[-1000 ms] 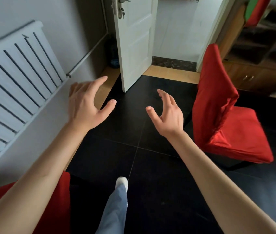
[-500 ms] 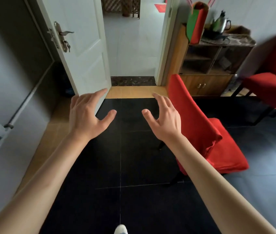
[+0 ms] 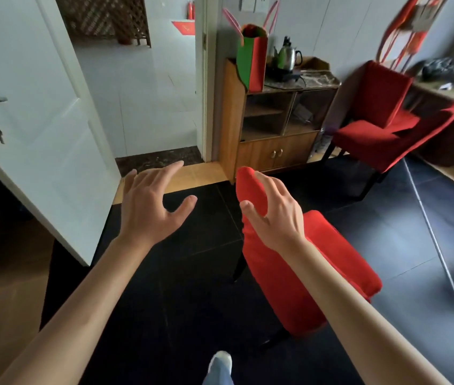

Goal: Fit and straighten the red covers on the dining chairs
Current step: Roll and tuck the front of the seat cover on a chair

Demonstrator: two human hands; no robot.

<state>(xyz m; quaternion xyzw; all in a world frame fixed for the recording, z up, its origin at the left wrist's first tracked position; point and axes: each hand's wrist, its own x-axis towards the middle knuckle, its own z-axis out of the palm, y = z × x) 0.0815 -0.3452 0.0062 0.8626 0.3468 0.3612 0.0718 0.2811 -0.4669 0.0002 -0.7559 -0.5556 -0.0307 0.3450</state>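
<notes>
Both hands out front, fingers spread, holding nothing: left hand (image 3: 150,207) over dark floor (image 3: 181,287), right hand (image 3: 273,215) above the near red-covered chair (image 3: 298,273) backrest, contact unclear. 2nd red-covered chair (image 3: 381,126) stands by the wooden cabinet (image 3: 273,126).

- A room in a home, by the look of its furnishings.
- Red-covered dining chairs (image 3: 298,262) stand on dark floor tiles (image 3: 403,237).
- A wooden cabinet (image 3: 273,123) carries an electric kettle (image 3: 288,57) and a gift bag (image 3: 252,58) (red and green).
- A white panelled door (image 3: 39,112) stands open onto a pale tiled hallway (image 3: 148,93).
</notes>
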